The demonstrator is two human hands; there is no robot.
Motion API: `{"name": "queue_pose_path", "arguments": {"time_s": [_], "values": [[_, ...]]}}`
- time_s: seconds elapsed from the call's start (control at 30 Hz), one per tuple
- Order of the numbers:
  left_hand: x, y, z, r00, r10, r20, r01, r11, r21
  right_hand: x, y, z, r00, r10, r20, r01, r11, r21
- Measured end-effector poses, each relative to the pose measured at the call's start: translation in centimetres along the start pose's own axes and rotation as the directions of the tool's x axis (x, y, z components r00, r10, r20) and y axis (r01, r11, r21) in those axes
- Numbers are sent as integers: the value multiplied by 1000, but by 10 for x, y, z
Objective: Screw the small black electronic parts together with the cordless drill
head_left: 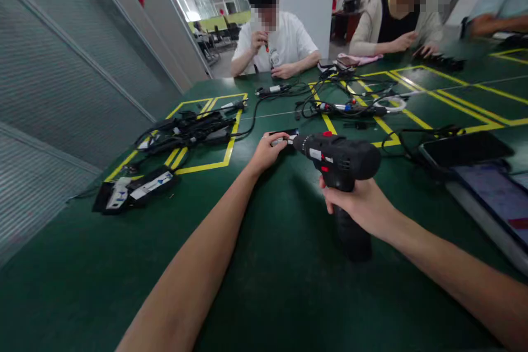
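Observation:
My right hand [363,203] is wrapped round the grip of a black cordless drill [342,155] with red details, held above the green table. The drill's chuck points left, and its bit reaches a small dark part with a light strip [290,137]. My left hand [267,153] is closed on that part at the table top, thumb and fingers around its near end. Fingers and chuck cover much of the part, so its exact kind cannot be made out.
Black cables and devices [202,129] lie left inside yellow tape, near open black cases [132,190]. More cables and tools [346,109] lie ahead. A phone [466,149] and tablet [495,192] are at right. People [284,38] sit across the green table [264,286].

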State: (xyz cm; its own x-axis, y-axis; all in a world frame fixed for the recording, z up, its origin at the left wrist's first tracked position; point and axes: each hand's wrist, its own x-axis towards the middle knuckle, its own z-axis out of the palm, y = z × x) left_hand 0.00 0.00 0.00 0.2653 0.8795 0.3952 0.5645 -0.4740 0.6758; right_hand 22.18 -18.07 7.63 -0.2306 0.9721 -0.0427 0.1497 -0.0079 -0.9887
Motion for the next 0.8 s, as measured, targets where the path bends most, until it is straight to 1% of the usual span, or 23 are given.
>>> {"name": "queue_pose_path", "arguments": {"time_s": [0.23,0.4,0.67,0.8], "values": [[1,3,-2,1000,-30,10,30,999,13,0,2,-3,1000,-8,18,8,1000,17],[0,3,-1,1000,-21,9,21,1000,4,0,0,-3,1000,4,29,-4,1000,1],[-1,6,-2,1000,-29,6,29,1000,-1,0,-1,-4,1000,-5,28,5,1000,-9],[-1,5,-2,1000,-14,1,14,1000,-2,0,-1,-3,1000,-10,22,10,1000,-11]]}}
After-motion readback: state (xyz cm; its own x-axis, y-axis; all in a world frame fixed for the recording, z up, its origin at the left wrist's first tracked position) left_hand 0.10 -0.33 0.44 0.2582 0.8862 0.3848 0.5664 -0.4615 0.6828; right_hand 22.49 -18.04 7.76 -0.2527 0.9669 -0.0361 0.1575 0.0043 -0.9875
